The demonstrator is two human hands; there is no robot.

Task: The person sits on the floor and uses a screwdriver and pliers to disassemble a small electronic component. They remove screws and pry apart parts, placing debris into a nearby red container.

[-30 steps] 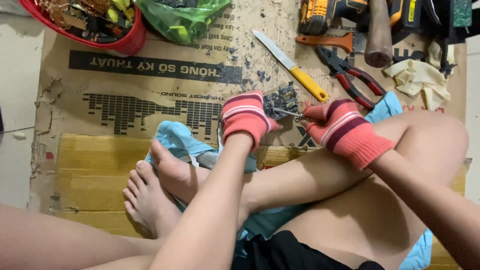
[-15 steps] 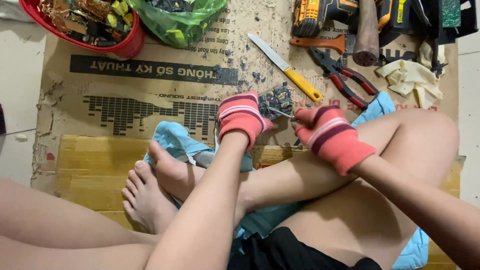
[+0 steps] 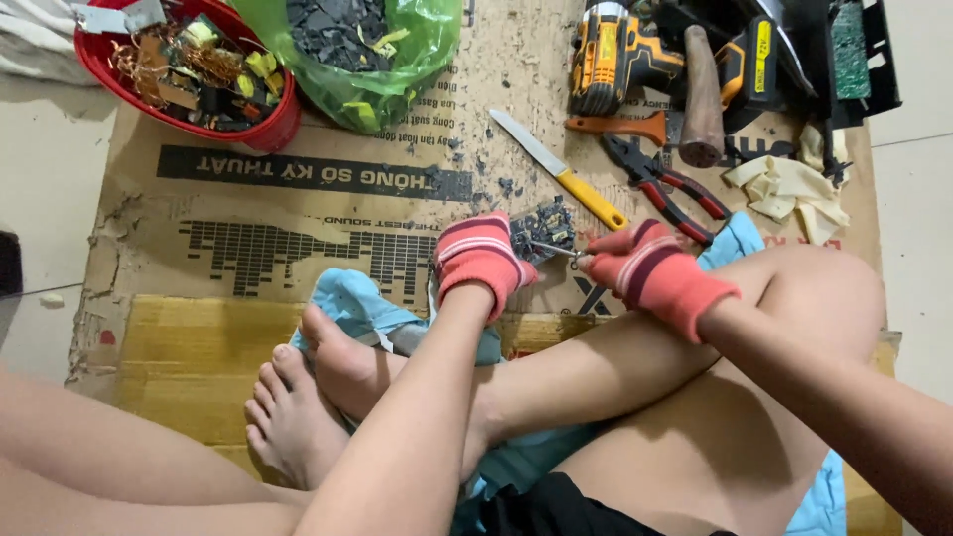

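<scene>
I sit cross-legged on a pale tiled floor (image 3: 45,189), with a flattened sheet of cardboard (image 3: 328,213) spread out in front of me as my work mat and a blue cloth (image 3: 352,298) under my legs. My feet (image 3: 318,387) are bare and tucked together near the cardboard's near edge.

Both my hands wear red striped gloves. My left hand (image 3: 483,260) is closed around a small dark part (image 3: 544,230), a bit of circuit board by the look of it, holding it just above the cardboard. My right hand (image 3: 645,270) is closed on a thin metal tool (image 3: 558,249) whose tip touches the part; I cannot tell what kind of tool it is.

Just beyond the part lies a knife (image 3: 561,171) with a yellow handle, and to its right red-handled pliers (image 3: 667,187). Dark crumbs are scattered on the cardboard around them. At the far edge sit a yellow and black drill (image 3: 620,55) and a hammer (image 3: 703,99) with a wooden handle, with an orange-handled tool (image 3: 620,127) beside them. Some pale rags (image 3: 789,189) lie to the right.

At the far left stands a red bowl (image 3: 273,124) full of copper wire and scrap, and next to it a green bag (image 3: 427,40) holding dark broken pieces.
</scene>
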